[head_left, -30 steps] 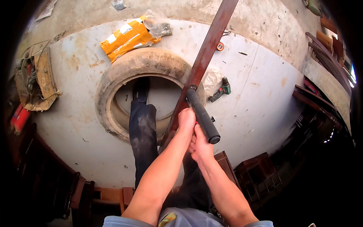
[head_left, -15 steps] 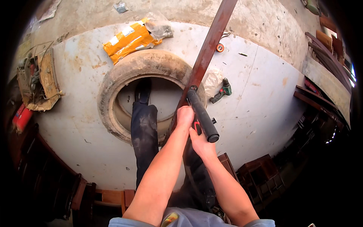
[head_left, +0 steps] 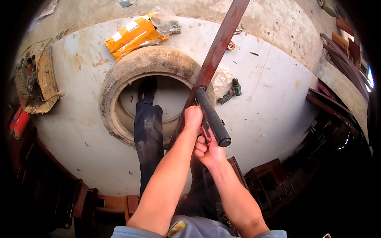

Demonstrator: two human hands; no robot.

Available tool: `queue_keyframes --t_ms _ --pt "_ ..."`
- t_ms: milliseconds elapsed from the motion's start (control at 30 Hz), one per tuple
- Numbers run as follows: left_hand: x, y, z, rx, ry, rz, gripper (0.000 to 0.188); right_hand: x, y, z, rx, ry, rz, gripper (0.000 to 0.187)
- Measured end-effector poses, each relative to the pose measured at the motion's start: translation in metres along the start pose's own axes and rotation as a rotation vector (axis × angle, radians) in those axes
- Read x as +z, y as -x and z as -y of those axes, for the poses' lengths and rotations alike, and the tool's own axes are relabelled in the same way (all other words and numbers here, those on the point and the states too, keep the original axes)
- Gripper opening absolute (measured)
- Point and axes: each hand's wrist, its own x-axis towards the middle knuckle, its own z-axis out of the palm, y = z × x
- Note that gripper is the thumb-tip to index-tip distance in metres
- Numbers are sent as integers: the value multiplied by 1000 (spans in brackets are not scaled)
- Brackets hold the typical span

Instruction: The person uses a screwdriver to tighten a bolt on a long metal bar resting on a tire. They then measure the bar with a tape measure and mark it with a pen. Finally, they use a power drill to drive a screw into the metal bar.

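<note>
A long reddish-brown wooden beam (head_left: 218,51) slants up and away from between my legs. Against its side sits a black cylinder (head_left: 214,119), its capped end pointing toward me. My left hand (head_left: 193,117) is closed in a fist beside the cylinder, against the beam; what its fingers grip is hidden. Just below, my right hand (head_left: 210,152) has its fingers curled around a red-and-black handled tool (head_left: 206,134), partly covered by the cylinder, so its kind is unclear.
A worn tyre (head_left: 107,99) lies flat, my foot inside it. Beyond it is an orange taped package (head_left: 137,37). A cordless drill (head_left: 231,92) rests right of the beam, near an orange tape roll (head_left: 231,46). Wooden stools (head_left: 270,176) stand at the lower right.
My right hand has turned and its fingers now show curled on the tool's handle. My left hand stays by the beam. The whole view has shifted slightly.
</note>
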Motion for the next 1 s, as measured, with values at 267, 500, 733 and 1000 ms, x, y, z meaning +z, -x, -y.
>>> queue_keyframes --t_ms 267,500,733,1000 --pt "-3 -5 2 170 -143 -22 31 -22 -35 -9 -1081 1233 -177 22" --pt "3 3 -11 163 -464 -153 40 23 1 -16 -164 155 -158 23" --pt "1 -6 1 80 -141 -71 35 -5 -8 -4 -6 -124 20 30" --pt "3 -2 -4 148 -329 -66 32 -12 -12 6 -719 1178 -199 29"
